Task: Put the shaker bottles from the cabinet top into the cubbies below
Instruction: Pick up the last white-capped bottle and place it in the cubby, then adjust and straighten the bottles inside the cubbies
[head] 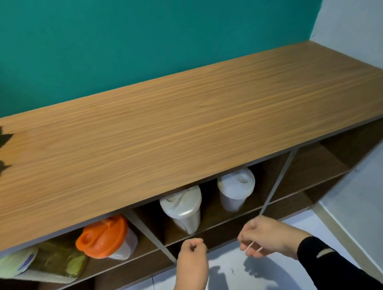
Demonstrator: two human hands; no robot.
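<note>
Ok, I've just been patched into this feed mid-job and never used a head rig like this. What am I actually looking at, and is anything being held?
There is no machine here: a person works with bare hands, and the single picture comes from a wide-angle camera on their head, looking forward and down. The left hand and right hand hover in front of the cubbies, fingers loosely curled, holding nothing that I can make out. The wooden cabinet top carries no bottles, only shadows at its left end. Below it, one cubby holds two white-lidded shaker bottles, one nearer and one farther right. The cubby to the left holds an orange-lidded shaker, tilted, beside a greenish packet and a pale container. The right cubby looks empty.
</note>
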